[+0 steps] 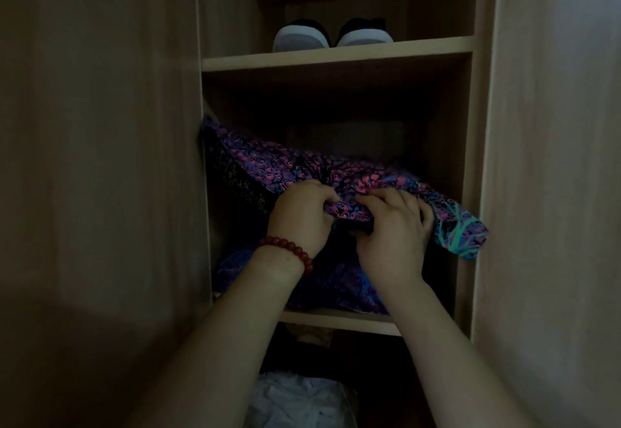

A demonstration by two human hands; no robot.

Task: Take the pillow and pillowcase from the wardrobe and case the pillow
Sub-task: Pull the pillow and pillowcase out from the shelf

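Observation:
A dark purple fabric with pink, blue and teal print, the pillowcase point(268, 165), lies bunched in the middle compartment of the wooden wardrobe point(336, 54). Both hands grip its front fold side by side: my left hand point(302, 216), with a red bead bracelet on the wrist, and my right hand point(393, 229). One corner of the fabric hangs out past the right side panel. Below the hands lies more purple patterned material point(336, 290); I cannot tell whether it is the pillow.
A pair of dark shoes with white soles point(331, 34) stands on the upper shelf. In the compartment below lies crumpled white cloth point(295, 404). Wooden panels close in on the left point(100, 159) and right point(551, 159). The light is dim.

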